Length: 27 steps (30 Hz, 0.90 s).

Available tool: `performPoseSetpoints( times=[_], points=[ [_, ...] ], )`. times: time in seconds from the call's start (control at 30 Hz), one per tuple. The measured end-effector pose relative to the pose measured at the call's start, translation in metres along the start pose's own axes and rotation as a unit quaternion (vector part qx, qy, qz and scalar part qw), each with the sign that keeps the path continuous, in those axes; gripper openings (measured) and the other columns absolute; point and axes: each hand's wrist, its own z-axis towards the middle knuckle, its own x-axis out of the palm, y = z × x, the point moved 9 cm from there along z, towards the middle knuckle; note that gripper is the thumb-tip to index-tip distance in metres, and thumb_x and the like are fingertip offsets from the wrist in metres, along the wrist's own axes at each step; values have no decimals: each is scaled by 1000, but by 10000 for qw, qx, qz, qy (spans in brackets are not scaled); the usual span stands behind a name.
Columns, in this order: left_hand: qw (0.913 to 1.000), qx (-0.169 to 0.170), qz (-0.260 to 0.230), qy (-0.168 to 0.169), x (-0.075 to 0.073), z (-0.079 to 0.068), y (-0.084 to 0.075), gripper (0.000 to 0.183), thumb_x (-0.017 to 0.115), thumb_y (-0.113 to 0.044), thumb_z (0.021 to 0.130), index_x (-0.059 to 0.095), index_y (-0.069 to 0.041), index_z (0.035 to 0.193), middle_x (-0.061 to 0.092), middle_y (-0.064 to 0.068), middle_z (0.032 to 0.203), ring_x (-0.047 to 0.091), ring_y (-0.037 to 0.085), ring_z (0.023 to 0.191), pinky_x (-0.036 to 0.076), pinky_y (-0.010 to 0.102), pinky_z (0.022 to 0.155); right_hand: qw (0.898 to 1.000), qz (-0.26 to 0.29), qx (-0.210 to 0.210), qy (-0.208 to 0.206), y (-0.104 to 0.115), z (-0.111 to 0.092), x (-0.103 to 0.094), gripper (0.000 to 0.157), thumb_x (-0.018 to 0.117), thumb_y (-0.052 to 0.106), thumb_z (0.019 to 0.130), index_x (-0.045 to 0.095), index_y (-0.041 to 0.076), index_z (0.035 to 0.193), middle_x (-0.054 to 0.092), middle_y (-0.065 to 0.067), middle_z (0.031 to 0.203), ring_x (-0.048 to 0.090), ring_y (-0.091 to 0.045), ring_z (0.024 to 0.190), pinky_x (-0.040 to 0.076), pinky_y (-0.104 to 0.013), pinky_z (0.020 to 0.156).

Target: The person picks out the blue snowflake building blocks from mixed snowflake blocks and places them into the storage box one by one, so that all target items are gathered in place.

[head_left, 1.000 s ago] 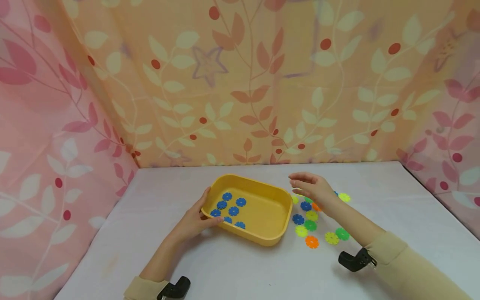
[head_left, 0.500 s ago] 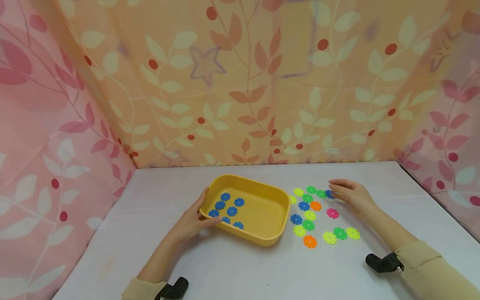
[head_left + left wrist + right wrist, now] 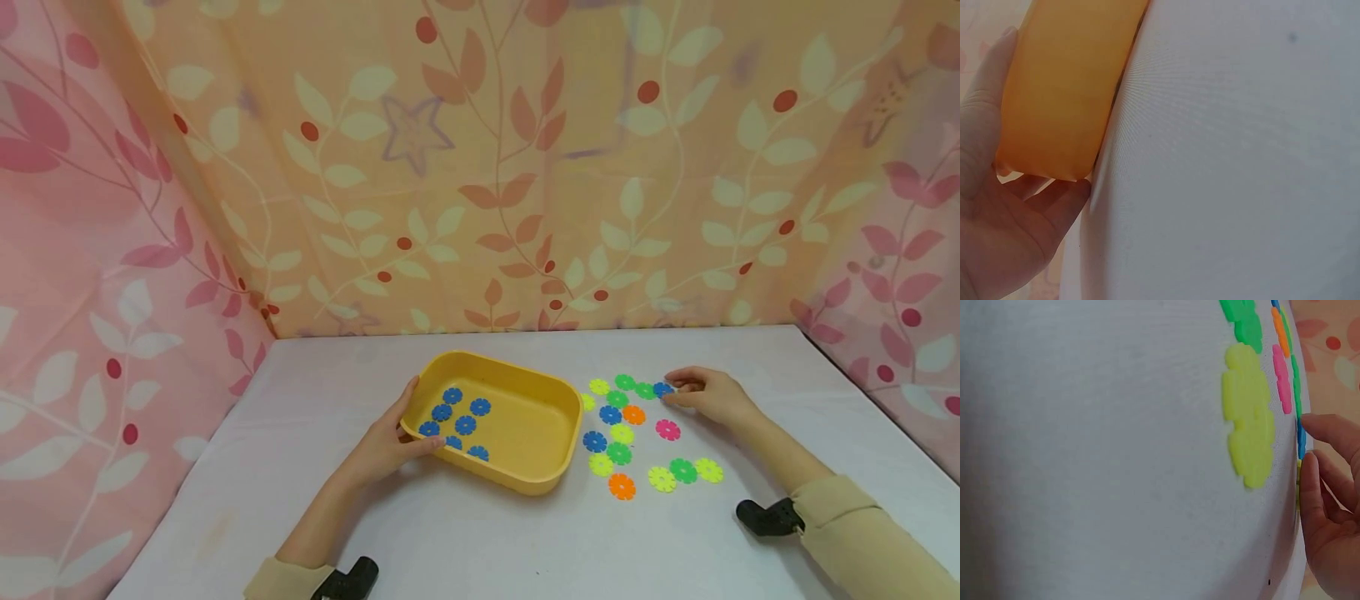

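My left hand point(image 3: 390, 442) grips the left end of a yellow plastic basin point(image 3: 525, 482), thumb over the near rim and fingers round the outer wall. The left wrist view shows the basin's orange-looking wall point(image 3: 1066, 94) in that grip. Several blue notched discs point(image 3: 466, 425) lie inside, toward its left end. On the right, my right hand point(image 3: 712, 396) reaches to a blue notched disc point(image 3: 662, 389) lying on the table. Index fingertip and thumb sit apart right at the edge of this blue disc point(image 3: 1301, 440) in the right wrist view.
Loose notched discs lie right of the basin: green point(image 3: 619, 453), yellow point(image 3: 662, 479), orange point(image 3: 622, 487), pink point(image 3: 668, 430) and more blue point(image 3: 595, 442). A white cloth covers the table point(image 3: 465, 542). Patterned curtains point(image 3: 495, 167) stand behind and at both sides.
My right hand has moved right from beside the basin to the far-right blue disc, uncovering the discs beneath it. The left hand and basin stay in place.
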Motion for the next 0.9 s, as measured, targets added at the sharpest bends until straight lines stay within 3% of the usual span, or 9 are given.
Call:
performPoseSetpoints(
  times=[0.23, 0.6, 0.9],
  points=[
    [9999, 43, 90, -14, 0, 0, 1, 109, 83, -38, 78, 10, -28, 158, 18, 5, 161, 46, 22, 125, 40, 40, 105, 9992, -383, -100, -17, 7, -1, 1, 53, 75, 36, 85, 61, 0, 122, 59, -10, 99, 50, -27, 91, 48, -25, 72],
    [10000, 54, 2, -29, -1, 0, 0, 109, 83, -38, 77, 11, -28, 158, 22, 6, 159, 55, 21, 111, 44, 37, 100, 9985, -556, -13, -11, 13, -1, 0, 48, 76, 36, 85, 65, 0, 116, 58, -8, 91, 49, -26, 87, 45, -27, 67],
    [10000, 32, 85, -12, 0, 0, 2, 108, 83, -36, 78, 10, -29, 158, 18, 5, 161, 48, 22, 122, 40, 40, 105, 9985, -543, -41, 35, 14, 0, 3, 48, 76, 35, 84, 65, -2, 113, 56, -7, 88, 48, -25, 84, 43, -30, 67]
  ],
)
